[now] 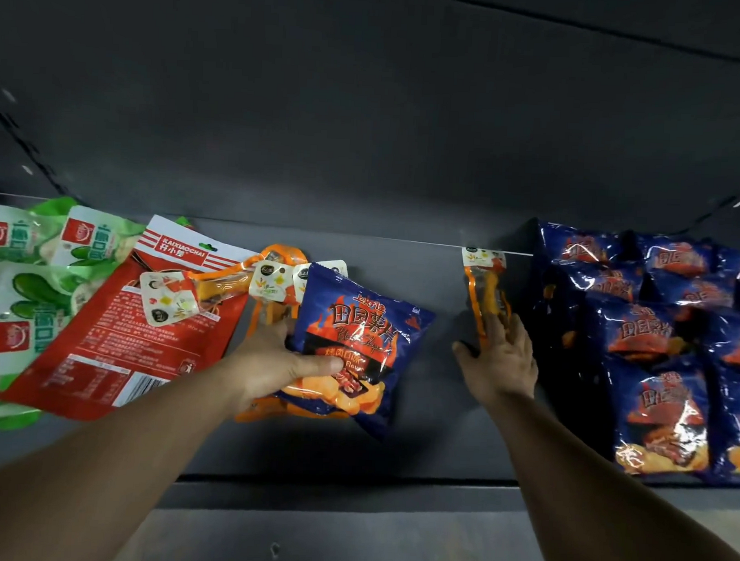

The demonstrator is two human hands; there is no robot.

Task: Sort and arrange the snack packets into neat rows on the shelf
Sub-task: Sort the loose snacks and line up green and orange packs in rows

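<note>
Snack packets lie on a dark shelf (438, 431), and they are not yet all in rows. The largest group is the blue chip packets (653, 348) on the right side, which stand close together in overlapping rows up to the back wall. On the far left is a heap of green packets (29, 274), and a big red packet (115, 341) lies tilted over their edge, with its printed back side up. Several small orange packets (232, 282) with white tops are piled loosely on and beside the red one, near the middle of the shelf.

The left hand (271, 361) grips a single blue chip packet (353, 343) from its left side: the thumb presses on the front of the bag, and the other fingers are curled behind it, out of view. This bag is tilted and lies over the orange pile.

The right hand (500, 354) is open, with straight, slightly spread fingers. Its fingertips touch the lower end of one orange packet (484, 285), which stands alone, just beside the blue rows.
</note>
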